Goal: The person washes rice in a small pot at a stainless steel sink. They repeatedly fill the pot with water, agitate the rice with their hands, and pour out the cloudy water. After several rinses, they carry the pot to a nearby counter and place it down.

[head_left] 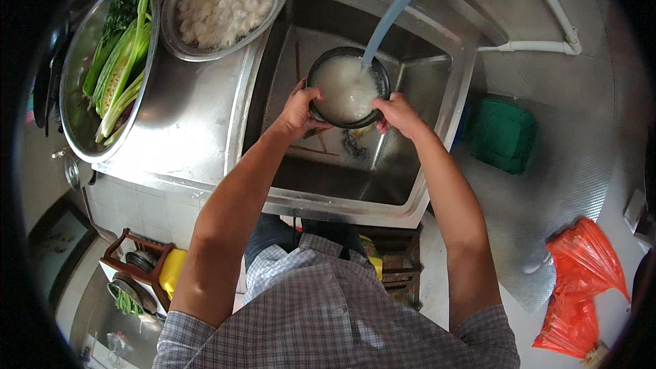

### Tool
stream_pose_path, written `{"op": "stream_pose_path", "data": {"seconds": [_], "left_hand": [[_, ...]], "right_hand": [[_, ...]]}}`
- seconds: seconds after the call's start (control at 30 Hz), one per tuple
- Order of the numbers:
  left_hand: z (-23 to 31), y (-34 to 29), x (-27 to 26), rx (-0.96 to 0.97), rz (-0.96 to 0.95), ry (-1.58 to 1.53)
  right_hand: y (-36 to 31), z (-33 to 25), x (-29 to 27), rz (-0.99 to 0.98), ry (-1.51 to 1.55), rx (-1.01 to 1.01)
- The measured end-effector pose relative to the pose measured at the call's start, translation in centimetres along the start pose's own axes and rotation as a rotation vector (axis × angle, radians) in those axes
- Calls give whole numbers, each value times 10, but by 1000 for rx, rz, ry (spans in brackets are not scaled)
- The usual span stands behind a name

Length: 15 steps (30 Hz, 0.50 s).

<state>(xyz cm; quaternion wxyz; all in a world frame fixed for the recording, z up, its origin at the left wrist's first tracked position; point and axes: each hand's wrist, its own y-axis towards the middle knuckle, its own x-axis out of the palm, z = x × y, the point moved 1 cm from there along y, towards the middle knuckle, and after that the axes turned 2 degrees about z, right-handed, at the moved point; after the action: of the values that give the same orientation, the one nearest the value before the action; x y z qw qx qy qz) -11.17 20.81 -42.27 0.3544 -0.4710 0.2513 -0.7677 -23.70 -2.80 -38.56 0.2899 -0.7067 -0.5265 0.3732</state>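
Observation:
Both of my hands hold a round dark pot [385, 83] over the sink [410, 143], one at each side. My left hand [298, 111] is closed on its left edge, thumb over the rim. On the opposite edge my right hand [398, 115] grips in the same way. Cloudy whitish water [342, 85] fills much of the pot; whatever lies under it cannot be made out. A blue-grey hose [400, 10] comes down from the upper right and its end meets the pot at the far right, where the water is stirred up.
Left of the sink, a metal counter [184, 123] carries an oval metal basin [68, 99] of green vegetables and a bowl [167, 27] of whitish pieces. A dark clump [354, 145] lies in the sink. To the right are a green plastic basket [504, 135] and a red plastic bag [581, 266].

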Motion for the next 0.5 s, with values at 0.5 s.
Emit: {"op": "stream_pose_path", "data": {"seconds": [0.5], "left_hand": [[0,-7,3,82,157,-8]], "right_hand": [[-144,-308,-91,1197,-404,-1181]]}}
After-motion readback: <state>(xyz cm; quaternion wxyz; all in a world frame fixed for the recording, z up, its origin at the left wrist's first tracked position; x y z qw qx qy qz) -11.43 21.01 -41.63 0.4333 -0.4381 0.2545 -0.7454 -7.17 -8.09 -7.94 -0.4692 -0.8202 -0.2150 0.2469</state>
